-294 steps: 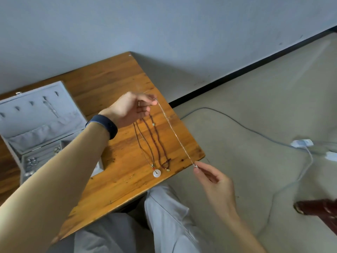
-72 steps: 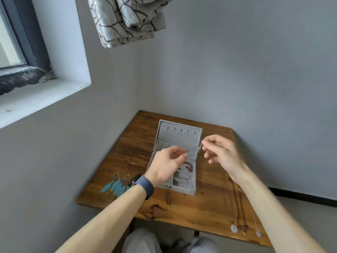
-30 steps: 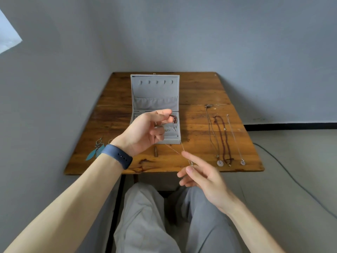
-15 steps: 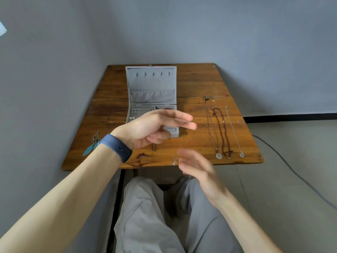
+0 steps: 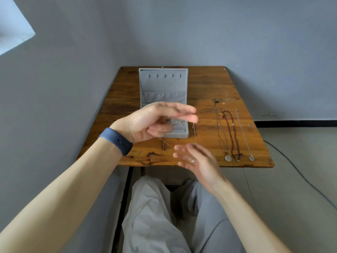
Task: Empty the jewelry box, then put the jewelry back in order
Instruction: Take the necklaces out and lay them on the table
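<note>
A wooden table (image 5: 209, 84) carries an open grey jewelry box (image 5: 164, 84), three necklaces (image 5: 228, 158) lying beside it.

Navy wristband (image 5: 116, 141) with punched holes at left hand (image 5: 153, 121); thin ring (image 5: 192, 161) on right hand (image 5: 200, 161); light grey trousers (image 5: 155, 216); forearms bare.

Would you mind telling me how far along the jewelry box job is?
Done: three necklaces lie side by side on the table, and the lid hooks are bare. In hand: a thin chain runs between left hand and right hand. Left: small pieces still in the box tray, then refilling.
</note>
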Demonstrator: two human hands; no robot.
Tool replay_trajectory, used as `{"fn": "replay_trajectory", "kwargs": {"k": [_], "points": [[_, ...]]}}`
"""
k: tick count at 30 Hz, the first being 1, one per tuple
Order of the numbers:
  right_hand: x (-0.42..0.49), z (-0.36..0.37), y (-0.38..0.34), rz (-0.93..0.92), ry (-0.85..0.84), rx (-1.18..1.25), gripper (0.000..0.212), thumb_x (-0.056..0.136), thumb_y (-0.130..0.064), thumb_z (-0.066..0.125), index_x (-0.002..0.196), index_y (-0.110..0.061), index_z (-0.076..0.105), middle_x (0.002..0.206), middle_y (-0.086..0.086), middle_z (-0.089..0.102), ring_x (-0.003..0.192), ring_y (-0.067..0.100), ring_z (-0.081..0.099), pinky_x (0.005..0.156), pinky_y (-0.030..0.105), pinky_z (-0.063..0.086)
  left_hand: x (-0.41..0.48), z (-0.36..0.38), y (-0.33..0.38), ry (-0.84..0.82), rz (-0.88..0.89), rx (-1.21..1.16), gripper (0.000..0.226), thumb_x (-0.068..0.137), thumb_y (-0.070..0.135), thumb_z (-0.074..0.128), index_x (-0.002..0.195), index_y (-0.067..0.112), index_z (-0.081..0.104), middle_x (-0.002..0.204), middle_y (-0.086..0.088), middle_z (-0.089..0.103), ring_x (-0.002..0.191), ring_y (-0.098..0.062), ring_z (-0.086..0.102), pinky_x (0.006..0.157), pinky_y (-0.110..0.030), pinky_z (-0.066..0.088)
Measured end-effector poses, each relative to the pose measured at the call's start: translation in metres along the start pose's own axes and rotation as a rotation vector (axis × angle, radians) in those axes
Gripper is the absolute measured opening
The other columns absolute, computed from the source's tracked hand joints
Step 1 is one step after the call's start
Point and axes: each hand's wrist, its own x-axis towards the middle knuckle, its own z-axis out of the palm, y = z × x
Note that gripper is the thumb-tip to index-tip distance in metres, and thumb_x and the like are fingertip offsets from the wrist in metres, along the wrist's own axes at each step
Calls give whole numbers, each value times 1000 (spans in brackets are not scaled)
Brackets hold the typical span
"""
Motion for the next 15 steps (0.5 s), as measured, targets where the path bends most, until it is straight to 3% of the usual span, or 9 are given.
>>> {"fn": "replay_trajectory", "kwargs": {"k": [5,11,15], "points": [[-20,-7,8,61,-53,208,15,93,-24,61,89,-13,72,117,20,70,105,36,69,80,35,58,3,-16,-22,234,-49,-89,33,95,19,60,127,16,67,124,-1,70,41,-2,27,37,-14,26],[-29,-11,12,82,-39,238,28,95,-25,55,109,-13,75,115,17,71,105,32,69,82,34,56,14,-24,-40,397,-57,-194,32,99,14,52,129,17,65,124,4,70,43,-4,27,37,-14,26],[-31,-18,14,110,-42,227,35,92,-27,54,118,-11,72,117,17,70,105,31,69,84,35,56,17,-28,-40,409,-52,-201,33,98,15,53,129,17,64,123,5,71,42,-4,26,37,-14,26]]}}
